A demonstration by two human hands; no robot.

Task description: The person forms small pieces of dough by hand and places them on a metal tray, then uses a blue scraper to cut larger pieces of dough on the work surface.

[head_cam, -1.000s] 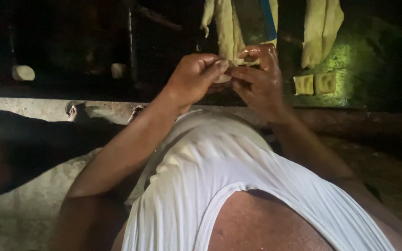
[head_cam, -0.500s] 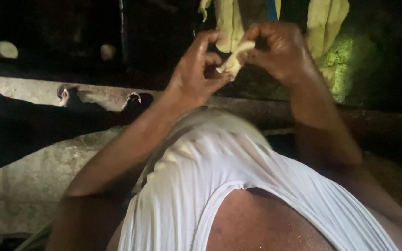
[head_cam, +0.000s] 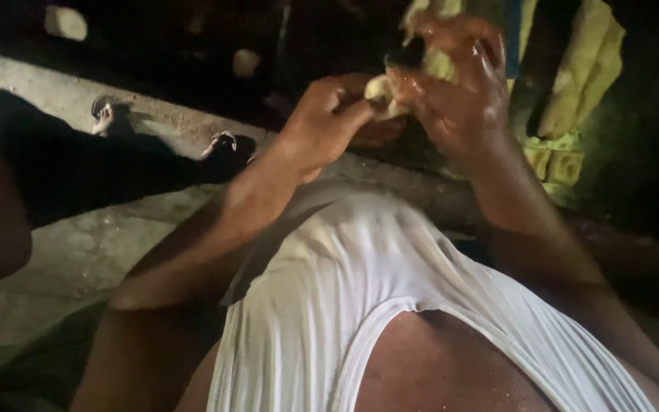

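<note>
Fingers [head_cam: 345, 114] of both hands around pale lump [head_cam: 381, 91] (axis unclear)

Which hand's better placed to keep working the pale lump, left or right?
Probably the left hand: its fingertips pinch the pale lump from the side and look free to pull. The right hand cups it from above, acting as the support.

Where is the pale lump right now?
In the head view, upper centre-right: the pale lump is pinched between the left hand and right hand, in front of hanging yellow cloth.
</note>
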